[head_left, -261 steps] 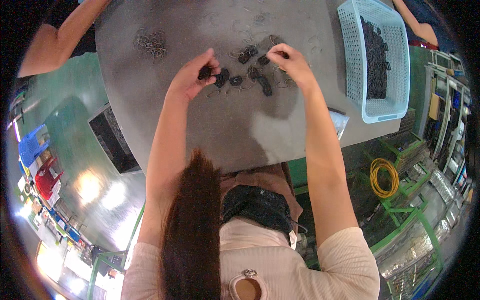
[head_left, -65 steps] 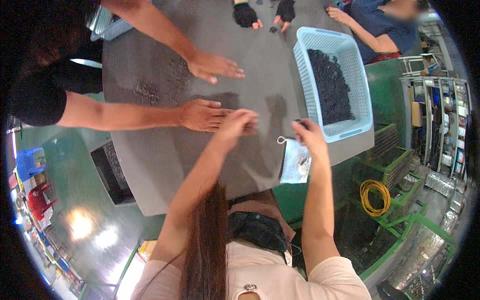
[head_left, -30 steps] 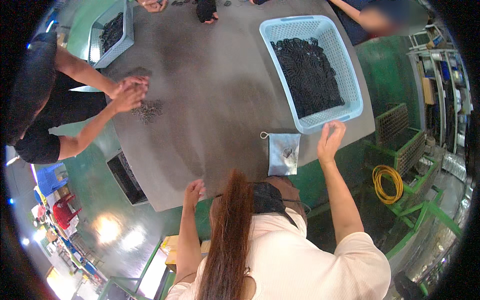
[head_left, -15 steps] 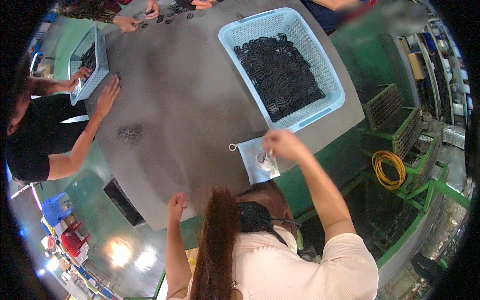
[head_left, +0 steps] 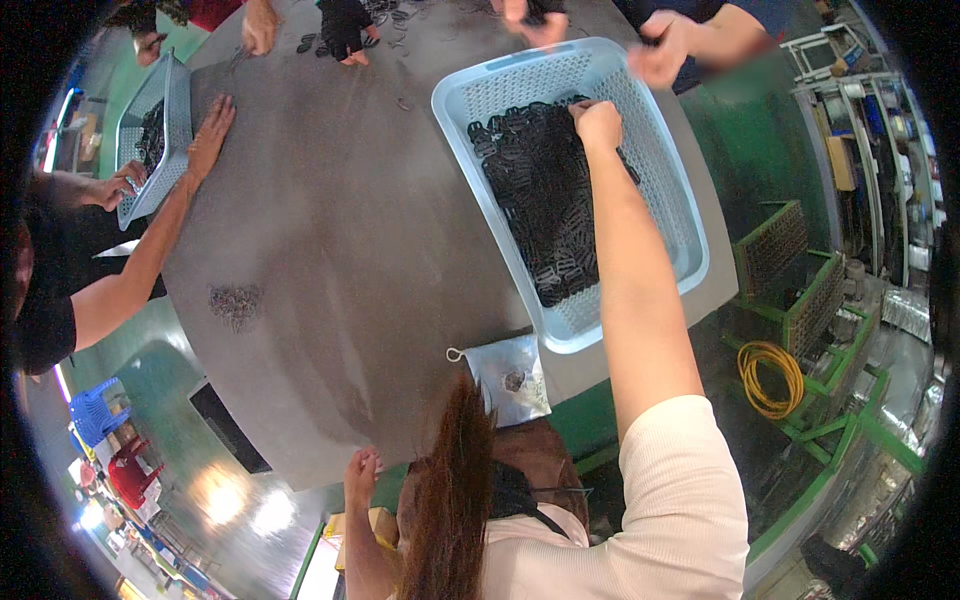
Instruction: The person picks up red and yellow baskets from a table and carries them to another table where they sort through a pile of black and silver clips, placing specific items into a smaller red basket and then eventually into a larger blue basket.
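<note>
My right hand (head_left: pixel 598 128) is down in a light blue plastic basket (head_left: pixel 572 340), at the far part of a heap of small black slotted plastic pieces (head_left: pixel 545 190). Its fingers are closed, with the tips hidden among the pieces. My left hand (head_left: pixel 362 470) is by the near edge of the grey table (head_left: pixel 350 250), fingers curled together; what they hold, if anything, is too small to make out. Just nearer than the basket lies a clear, bluish bag (head_left: pixel 508 380) with a white loop at its corner and a small dark patch showing on it.
At the left, a person's hand (head_left: pixel 212 130) lies flat beside a smaller blue basket (head_left: pixel 185 110). Other people's hands (head_left: pixel 668 48) work along the far edge, near scattered black pieces. A small dark pile (head_left: pixel 235 305) lies on the table's left. A yellow coiled hose (head_left: pixel 770 380) hangs at the right.
My right hand has gone from above the bag forward into the basket's heap. My left hand's fingers have curled in. Far-side hands have come nearer the basket.
</note>
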A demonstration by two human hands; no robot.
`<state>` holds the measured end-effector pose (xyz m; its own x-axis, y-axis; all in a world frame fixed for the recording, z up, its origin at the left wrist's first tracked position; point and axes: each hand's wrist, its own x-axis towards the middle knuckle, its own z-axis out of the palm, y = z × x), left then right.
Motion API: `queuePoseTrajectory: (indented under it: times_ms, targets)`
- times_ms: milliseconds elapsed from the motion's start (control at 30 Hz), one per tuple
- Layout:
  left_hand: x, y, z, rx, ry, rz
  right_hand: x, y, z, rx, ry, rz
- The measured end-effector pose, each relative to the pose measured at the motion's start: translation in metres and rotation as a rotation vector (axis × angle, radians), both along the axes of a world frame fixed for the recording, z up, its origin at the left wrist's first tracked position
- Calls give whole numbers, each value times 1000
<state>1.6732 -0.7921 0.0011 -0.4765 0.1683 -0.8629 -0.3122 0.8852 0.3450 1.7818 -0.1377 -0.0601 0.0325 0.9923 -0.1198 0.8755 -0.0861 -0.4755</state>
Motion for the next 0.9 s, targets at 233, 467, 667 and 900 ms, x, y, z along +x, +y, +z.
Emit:
queuePoseTrajectory:
  times_ms: [233, 467, 667, 900]
  targets:
    - [-5, 43, 28, -48, 16, -72, -31, 16, 2, -177, -188, -225]
    - [7, -13, -25, -1, 57, 15, -42, 4, 6, -86, -299, 65]
    - [0, 55, 16, -47, 151, -218, 3, 60, -54, -592, 181, 115]
    - [0, 20, -3, 195, 288, -330, 17, -3, 34, -1019, 1383, -178]
